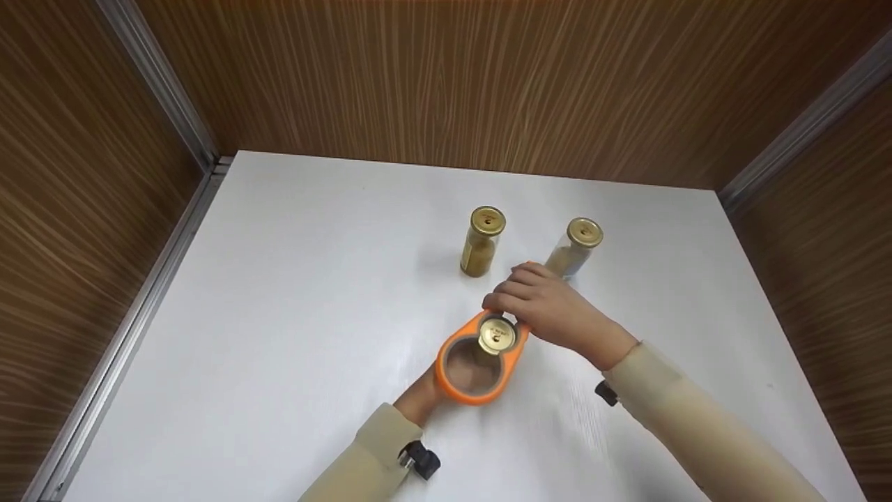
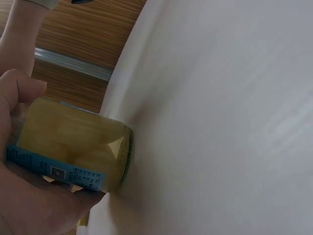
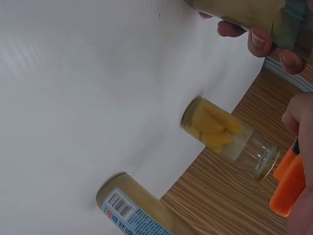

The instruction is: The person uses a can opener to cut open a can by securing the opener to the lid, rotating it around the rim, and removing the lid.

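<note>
My left hand (image 2: 34, 205) grips a glass jar (image 2: 73, 142) of pale contents with a blue label, its base close over the white table. In the head view, the jar's gold lid (image 1: 497, 336) shows within the smaller ring of an orange jar opener (image 1: 446, 348) with grey lining. The opener's larger ring lies over my left hand (image 1: 422, 396), which shows partly through it. Fingers of my right hand (image 1: 547, 307) are curled round the opener's handle, and they hide most of it. In the right wrist view, the orange handle (image 3: 288, 188) emerges beside that hand (image 3: 304, 127).
Two more gold-lidded jars stand beyond my hands: one with yellow fruit pieces (image 1: 479, 256), and a pale one (image 1: 568, 256) just past my right hand. The white table (image 1: 279, 314) is bounded by wood-grain panels (image 1: 432, 84) at the back and sides.
</note>
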Tool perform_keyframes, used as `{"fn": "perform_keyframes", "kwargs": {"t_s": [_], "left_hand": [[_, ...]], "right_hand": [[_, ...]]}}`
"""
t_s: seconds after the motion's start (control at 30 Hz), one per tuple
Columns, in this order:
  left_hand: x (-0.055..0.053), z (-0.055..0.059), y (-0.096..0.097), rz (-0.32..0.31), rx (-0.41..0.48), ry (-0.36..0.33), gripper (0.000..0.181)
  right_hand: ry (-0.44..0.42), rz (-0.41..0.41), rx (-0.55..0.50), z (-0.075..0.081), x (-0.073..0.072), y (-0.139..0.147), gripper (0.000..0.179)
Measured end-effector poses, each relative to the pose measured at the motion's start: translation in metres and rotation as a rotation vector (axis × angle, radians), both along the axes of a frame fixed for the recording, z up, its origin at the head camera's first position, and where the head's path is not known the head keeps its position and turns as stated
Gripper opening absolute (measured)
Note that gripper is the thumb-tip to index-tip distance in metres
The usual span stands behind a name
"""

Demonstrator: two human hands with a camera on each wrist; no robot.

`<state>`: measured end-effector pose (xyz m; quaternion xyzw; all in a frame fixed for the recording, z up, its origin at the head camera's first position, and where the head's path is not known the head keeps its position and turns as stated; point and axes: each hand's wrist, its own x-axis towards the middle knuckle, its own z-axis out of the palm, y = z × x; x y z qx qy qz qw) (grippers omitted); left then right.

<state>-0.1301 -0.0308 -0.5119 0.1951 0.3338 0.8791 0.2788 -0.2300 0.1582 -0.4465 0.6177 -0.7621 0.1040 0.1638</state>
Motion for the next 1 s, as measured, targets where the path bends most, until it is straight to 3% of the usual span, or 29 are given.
{"fn": "perform_keyframes", "kwargs": {"t_s": [0.07, 0.13, 0.23, 0.43, 0.73, 0.9, 1.0], "left_hand": [[0.001, 0.002, -0.001, 0.104, -0.220, 0.192, 0.056], [0.002, 0.003, -0.003, 0.169, -0.352, 0.292, 0.062], [0.003, 0.007, -0.006, 0.238, -0.474, 0.351, 0.067], [-0.004, 0.013, -0.012, 0.238, -0.666, 0.489, 0.059], [-0.017, 0.017, -0.021, 0.146, -0.742, 0.646, 0.046], [-0.020, 0.015, -0.021, 0.135, -0.744, 0.676, 0.050], [-0.020, 0.012, -0.022, 0.141, -0.728, 0.659, 0.048]], "right_hand": [[0.008, 0.005, -0.005, -0.001, -0.001, 0.000, 0.045], [0.014, 0.009, -0.010, -0.001, -0.001, -0.001, 0.044], [0.018, 0.011, -0.012, -0.002, -0.001, -0.002, 0.045], [0.016, 0.023, -0.004, -0.001, -0.001, -0.004, 0.040], [0.003, 0.034, -0.014, -0.002, -0.003, -0.007, 0.042], [-0.011, 0.046, -0.026, -0.001, -0.004, -0.008, 0.041], [-0.020, 0.048, -0.025, -0.001, -0.004, -0.009, 0.043]]}}
